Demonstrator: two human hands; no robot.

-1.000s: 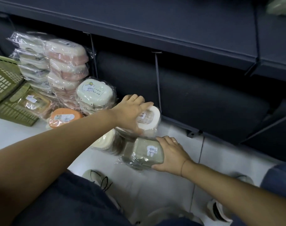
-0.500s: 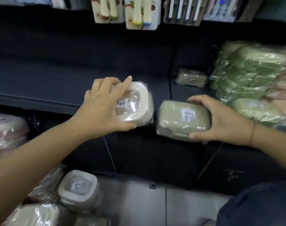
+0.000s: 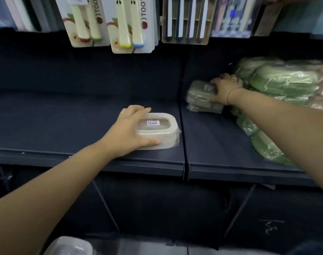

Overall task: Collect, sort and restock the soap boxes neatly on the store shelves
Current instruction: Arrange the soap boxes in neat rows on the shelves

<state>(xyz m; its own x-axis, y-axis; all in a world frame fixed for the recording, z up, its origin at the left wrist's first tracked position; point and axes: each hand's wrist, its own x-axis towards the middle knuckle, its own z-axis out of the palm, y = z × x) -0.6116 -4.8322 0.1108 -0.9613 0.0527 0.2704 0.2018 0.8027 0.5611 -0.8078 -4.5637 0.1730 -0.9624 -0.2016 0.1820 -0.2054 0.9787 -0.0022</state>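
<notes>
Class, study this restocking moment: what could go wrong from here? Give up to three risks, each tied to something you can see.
1. The right hand holds the olive soap box atop a lower wrapped box; slick film might let it slide off.
2. The right forearm passes close beside the heaped green soap boxes; a nudge may topple them.
3. The left hand grips the white soap box near the seam of the shelf; it could end up crooked.

The head camera looks forward and down, close over the dark shelf (image 3: 65,126).
</notes>
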